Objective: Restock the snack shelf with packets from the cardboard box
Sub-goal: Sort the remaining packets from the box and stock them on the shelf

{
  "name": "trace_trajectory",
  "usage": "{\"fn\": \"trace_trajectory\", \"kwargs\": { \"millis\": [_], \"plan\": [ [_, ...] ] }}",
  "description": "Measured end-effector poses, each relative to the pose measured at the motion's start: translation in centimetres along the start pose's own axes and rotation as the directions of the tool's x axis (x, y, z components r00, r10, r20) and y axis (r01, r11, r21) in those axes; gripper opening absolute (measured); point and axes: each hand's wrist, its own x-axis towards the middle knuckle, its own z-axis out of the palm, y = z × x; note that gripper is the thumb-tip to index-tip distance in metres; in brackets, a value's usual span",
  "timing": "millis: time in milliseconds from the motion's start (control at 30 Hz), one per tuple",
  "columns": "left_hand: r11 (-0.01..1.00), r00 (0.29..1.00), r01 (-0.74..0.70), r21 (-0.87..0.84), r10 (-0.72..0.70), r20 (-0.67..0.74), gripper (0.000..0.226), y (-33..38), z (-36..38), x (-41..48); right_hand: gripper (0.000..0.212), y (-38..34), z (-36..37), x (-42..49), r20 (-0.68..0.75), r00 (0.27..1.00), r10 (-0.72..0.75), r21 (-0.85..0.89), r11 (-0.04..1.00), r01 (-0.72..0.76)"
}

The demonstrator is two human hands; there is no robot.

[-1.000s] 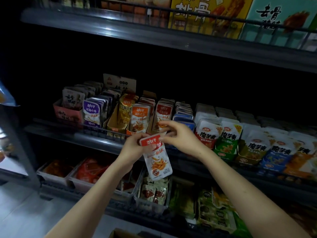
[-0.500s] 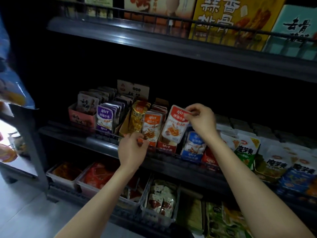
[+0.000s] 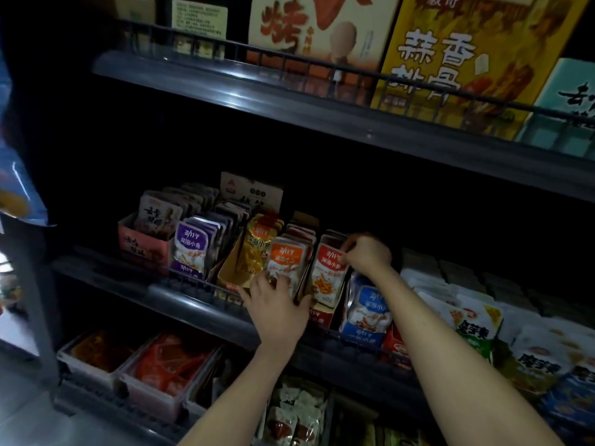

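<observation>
2 bare forearms reach up from the bottom edge toward a dim store rack. Nearest, on the bottom shelf, 2 clear tubs hold red and orange pouches, and a cluster of small packs sits between the arms.

Above them runs the middle shelf, fronted by a low wire rail. The left hand lies at that rail with its fingers straight and spread. The tips press on the front of the orange packet, the thumb points right, and the hand grasps nothing.

Just right of it stands the red packet, upright at the front of its row in a cardboard tray on the middle shelf. It sits between the orange row and the blue packet. The right hand is at the packet's upper right, with its fingers curled down and pinching the top corner.

Left of the orange row come a yellow packet leaning in an open tray, a row of purple packets, and a pink box of pale pouches. To the right, white and green packets lie in overlapping rows.

Farthest up, the top shelf carries 3 large cartons behind a wire rail: a cream carton, a yellow carton and a teal carton.
</observation>
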Motion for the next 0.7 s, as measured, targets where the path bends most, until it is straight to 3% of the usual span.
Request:
{"fn": "trace_trajectory", "kwargs": {
  "millis": [133,233,333,533,700],
  "plan": [
    [0.998,0.999,0.041,-0.054,-0.041,-0.002,0.052,-0.4,0.5,0.0,0.020,1.2,0.4,0.6,0.074,0.996,0.042,0.101,0.994,-0.049],
    [0.998,0.999,-0.002,-0.070,-0.002,-0.052,0.054,-1.2,0.9,-0.5,0.018,1.7,0.6,0.7,0.082,0.996,0.033,0.195,0.980,-0.048],
    [0.996,1.000,0.025,-0.086,-0.026,-0.014,0.060,-1.5,0.4,-0.6,0.017,1.8,1.0,0.5,0.076,0.997,0.016,0.252,0.967,-0.035],
    [0.995,0.999,0.039,-0.095,-0.037,0.023,0.066,-1.6,-0.2,-0.6,0.031,1.3,0.8,0.5,0.058,0.998,-0.025,-0.030,0.999,0.026],
    [0.996,1.000,0.011,-0.084,-0.009,0.025,0.060,-2.0,-0.1,-0.7,0.023,0.8,1.4,0.7,-0.044,0.999,-0.025,-0.131,0.991,0.019]
  ]
}}
